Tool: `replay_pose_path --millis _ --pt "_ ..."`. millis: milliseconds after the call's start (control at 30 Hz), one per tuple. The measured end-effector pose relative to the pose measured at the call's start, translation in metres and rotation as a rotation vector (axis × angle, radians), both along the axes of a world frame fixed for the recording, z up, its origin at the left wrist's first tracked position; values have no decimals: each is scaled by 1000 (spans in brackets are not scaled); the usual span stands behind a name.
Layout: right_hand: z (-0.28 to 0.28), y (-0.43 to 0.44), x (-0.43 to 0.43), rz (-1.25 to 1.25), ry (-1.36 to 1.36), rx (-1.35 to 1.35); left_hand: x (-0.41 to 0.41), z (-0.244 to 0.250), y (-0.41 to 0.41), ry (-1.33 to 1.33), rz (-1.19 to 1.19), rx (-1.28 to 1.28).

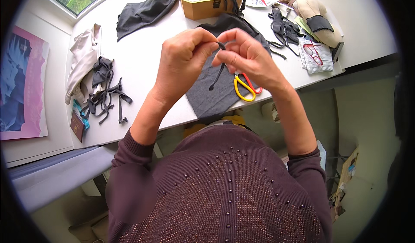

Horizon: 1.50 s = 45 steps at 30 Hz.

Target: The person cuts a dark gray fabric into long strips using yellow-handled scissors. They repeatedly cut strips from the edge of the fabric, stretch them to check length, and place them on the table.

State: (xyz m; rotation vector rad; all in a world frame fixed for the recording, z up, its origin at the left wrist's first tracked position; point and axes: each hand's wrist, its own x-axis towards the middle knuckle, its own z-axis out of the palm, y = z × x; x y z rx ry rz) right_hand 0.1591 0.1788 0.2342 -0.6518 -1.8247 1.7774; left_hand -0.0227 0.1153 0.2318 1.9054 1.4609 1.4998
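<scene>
A thin black fabric cord is pinched between the thumb and forefinger of my left hand. Its lower end hangs down over a dark grey cloth spread across the table edge. My right hand meets the cord at its top, fingers curled around it; the exact grip there is partly hidden. On the cloth below my right hand lie scissors with one yellow and one red handle, their blades mostly out of sight.
Black fabric strips lie at the left beside a beige cloth and a dark red booklet. A wooden box stands at the back. At the right are more black strips, red-framed glasses and a stuffed beige form.
</scene>
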Motion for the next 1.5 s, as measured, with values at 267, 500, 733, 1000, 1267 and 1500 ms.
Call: replay_pose_path --millis 267,500,733,1000,1267,1500 --pt "-67 -15 18 -23 -67 -106 -22 23 -2 -320 -3 -105" --pt "-97 -31 28 -104 1 -144 -31 26 2 -452 -15 -67" --pt "-103 -37 29 -138 20 -219 -31 26 1 -587 10 -17" --pt "-112 -41 36 -192 -34 -240 -43 24 4 -704 26 38" --pt "-120 -51 36 -254 -144 -1 -80 16 6 -1160 40 144" --pt "-150 -70 67 -397 -348 61 -145 21 -12 -1416 40 137"
